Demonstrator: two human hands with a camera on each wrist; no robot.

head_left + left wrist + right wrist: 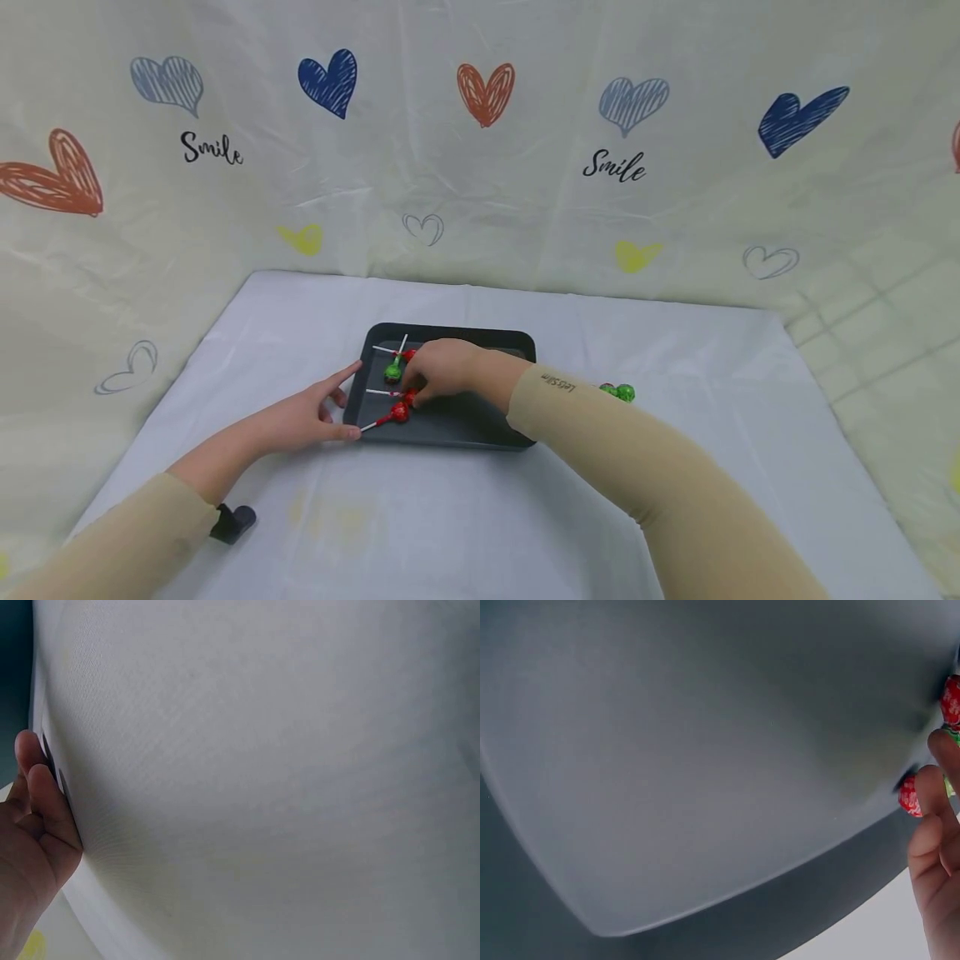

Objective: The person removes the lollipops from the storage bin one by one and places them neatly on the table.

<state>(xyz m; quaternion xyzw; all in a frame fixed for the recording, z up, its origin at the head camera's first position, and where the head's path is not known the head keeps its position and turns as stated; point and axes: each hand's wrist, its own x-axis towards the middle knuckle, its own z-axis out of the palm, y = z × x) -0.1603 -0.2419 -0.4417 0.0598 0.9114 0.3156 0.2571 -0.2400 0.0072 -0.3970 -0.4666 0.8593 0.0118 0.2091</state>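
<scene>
A dark baking tray [457,433] lies on the white cloth with several lollipops at its left end. My right hand [447,367] reaches in from the right; its thumb and fingers pinch a red lollipop [410,397]. Just below is another red lollipop [400,412], its white stick pointing left. A green lollipop [393,372] lies above, beside a red one [410,354] partly covered by my fingers. My left hand [311,415] is at the tray's left edge, thumb and index finger extended against it. In the right wrist view, a red wrapped head [909,796] shows beside the fingertips.
More wrapped lollipops, including a green one [626,392], sit on the cloth right of the tray, partly behind my right forearm. The white table cloth [450,525] spreads around the tray. A hanging sheet [525,233] printed with hearts stands behind the table.
</scene>
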